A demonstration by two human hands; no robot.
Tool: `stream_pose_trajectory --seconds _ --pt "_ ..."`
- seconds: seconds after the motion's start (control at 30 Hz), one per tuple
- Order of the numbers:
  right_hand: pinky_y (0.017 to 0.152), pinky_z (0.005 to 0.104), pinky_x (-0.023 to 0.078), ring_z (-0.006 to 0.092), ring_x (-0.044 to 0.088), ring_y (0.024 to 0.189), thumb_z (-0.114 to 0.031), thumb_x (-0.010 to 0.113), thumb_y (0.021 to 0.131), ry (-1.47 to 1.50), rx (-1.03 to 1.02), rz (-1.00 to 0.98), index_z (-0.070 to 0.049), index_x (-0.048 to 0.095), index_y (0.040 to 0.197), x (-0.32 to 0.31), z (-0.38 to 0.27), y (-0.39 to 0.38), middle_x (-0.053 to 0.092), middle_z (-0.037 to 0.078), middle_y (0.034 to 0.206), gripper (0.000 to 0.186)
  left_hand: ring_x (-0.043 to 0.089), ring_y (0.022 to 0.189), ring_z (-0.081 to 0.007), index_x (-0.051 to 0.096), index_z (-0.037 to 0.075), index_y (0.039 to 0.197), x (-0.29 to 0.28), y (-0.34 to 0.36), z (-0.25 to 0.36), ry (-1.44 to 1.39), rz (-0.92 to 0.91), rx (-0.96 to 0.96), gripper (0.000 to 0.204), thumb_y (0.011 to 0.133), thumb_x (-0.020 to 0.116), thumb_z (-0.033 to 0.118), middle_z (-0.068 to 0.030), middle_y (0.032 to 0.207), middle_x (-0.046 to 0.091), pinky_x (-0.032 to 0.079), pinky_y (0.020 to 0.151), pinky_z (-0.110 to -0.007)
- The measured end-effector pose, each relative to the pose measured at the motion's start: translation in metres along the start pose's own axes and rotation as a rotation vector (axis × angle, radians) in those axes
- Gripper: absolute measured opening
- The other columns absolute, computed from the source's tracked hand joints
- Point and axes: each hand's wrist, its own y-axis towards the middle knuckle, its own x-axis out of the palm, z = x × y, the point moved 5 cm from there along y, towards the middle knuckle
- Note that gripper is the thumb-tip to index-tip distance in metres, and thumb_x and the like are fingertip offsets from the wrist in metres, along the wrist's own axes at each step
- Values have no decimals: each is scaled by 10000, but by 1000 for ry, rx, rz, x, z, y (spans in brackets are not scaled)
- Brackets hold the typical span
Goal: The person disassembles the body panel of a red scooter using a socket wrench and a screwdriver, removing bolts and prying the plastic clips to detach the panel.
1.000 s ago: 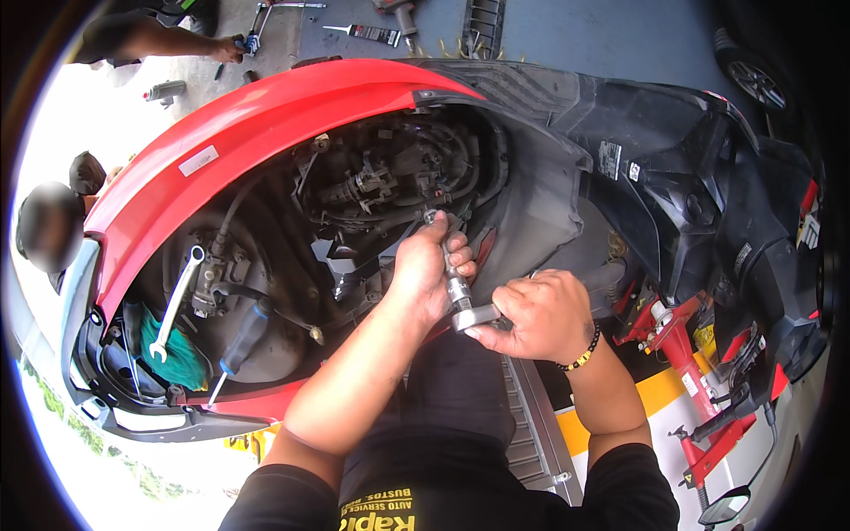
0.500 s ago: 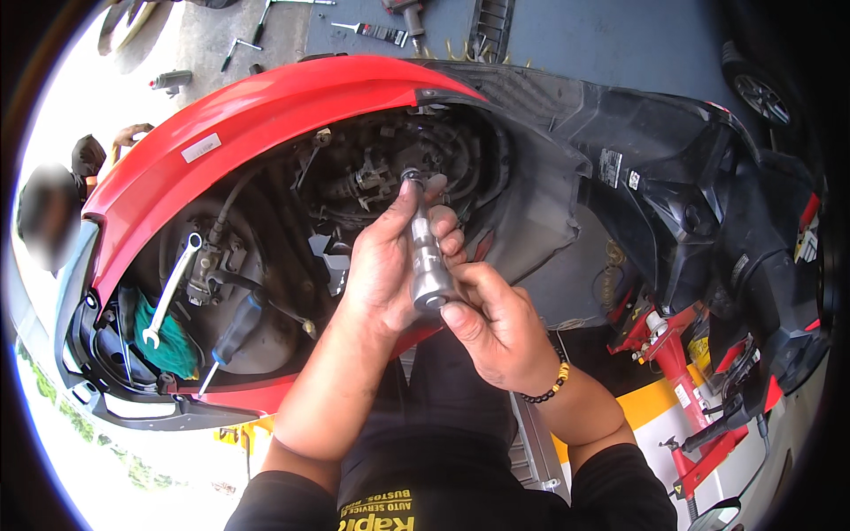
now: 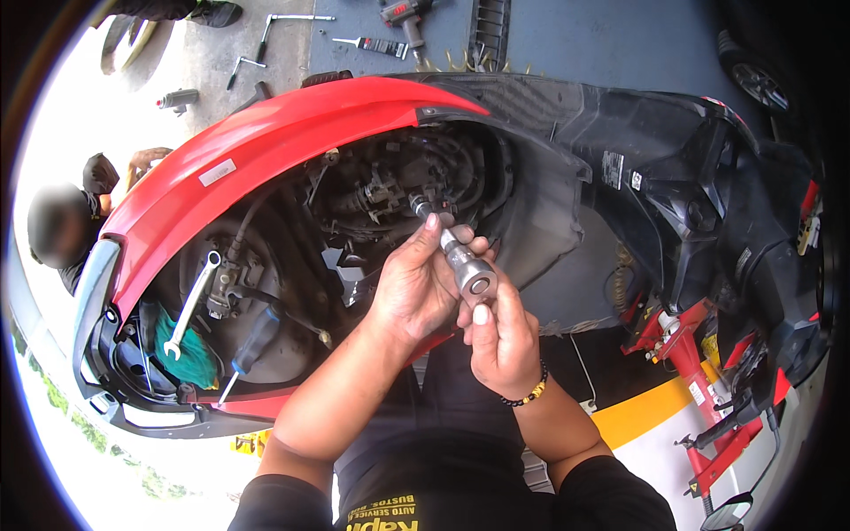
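Between my hands is a chrome socket tool, with a thick, round-ended body and a narrower shaft that carries a dark socket at its far end. My left hand is closed around the shaft, its thumb lying along the top. At the thick near end, my right hand grips with thumb and fingers. The tool is held over the open engine bay of a red and black scooter. Whether the socket touches any part in the bay I cannot tell.
A combination wrench, a blue-handled screwdriver and a green cloth lie in the scooter's left part. Another person is at the far left. An impact wrench and a tube lie beyond the red panel.
The socket tool has tilted, its thick end swinging right and its socket pointing to the far left. My right hand has turned with it. The whole view has shifted slightly.
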Motion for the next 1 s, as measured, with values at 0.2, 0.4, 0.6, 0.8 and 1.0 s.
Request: stream_pose_trajectory --seconds 0.2,0.4,0.6,0.8,1.0 --pt "776 363 561 337 688 903 41 506 881 -330 -247 -244 93 357 1415 -31 0 3 621 268 1178 557 659 964 -275 563 44 1023 -21 -9 -16 6 149 -68 247 1012 500 283 -138 959 662 579 821 -426" --pt "868 352 538 356 655 1055 7 552 887 -166 -237 -231 37 358 1448 -25 2 0 546 277 1309 594 682 875 -254 576 37 1070 -18 -7 -12 -1 103 -103 258 996 537 281 -125 940 684 584 796 -391" --pt "798 339 546 309 688 927 -33 625 888 -108 -265 -284 8 390 1446 -30 -3 -3 560 266 1298 608 685 878 -273 576 45 1124 -15 -8 -17 12 18 -159 264 996 536 273 -141 947 687 584 791 -393" --pt "761 331 553 282 690 844 9 578 895 -172 -183 -308 22 425 1420 -34 4 -5 585 270 1262 548 683 891 -271 577 45 1112 -27 -5 -21 -18 19 -183 262 996 535 277 -145 982 681 583 794 -389" --pt "602 255 518 181 628 679 -217 565 969 424 60 -248 2 364 1458 -20 19 -13 656 157 1060 573 662 989 -292 569 64 1150 -14 0 -23 -128 -223 -193 255 1001 522 266 -150 1065 665 553 883 -435"
